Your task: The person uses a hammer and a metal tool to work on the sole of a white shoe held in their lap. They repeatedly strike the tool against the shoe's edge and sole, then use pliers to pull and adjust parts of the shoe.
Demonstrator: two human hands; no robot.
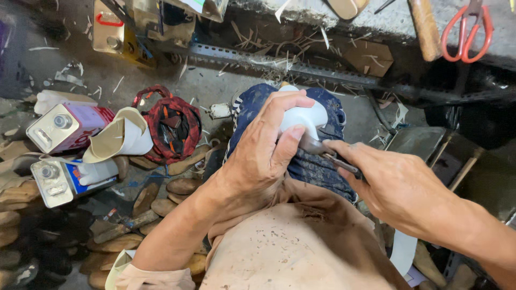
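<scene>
- left hand (263, 156) wraps its fingers around a white moulded piece (306, 118), pressed on the knee over blue cloth (312, 166)
- right hand (398, 185) pinches a thin metal blade (328, 153), tip against the white piece's underside; red scissors (466, 32) lie on the bench above

Tin cans (64, 126) and wooden soles (183, 186) crowd the left; bare floor (204, 88) ahead lies open.

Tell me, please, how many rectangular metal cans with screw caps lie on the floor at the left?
2: a purple-and-red can at upper left, and a blue-labelled can just below it. Clutter may hide others.
</scene>
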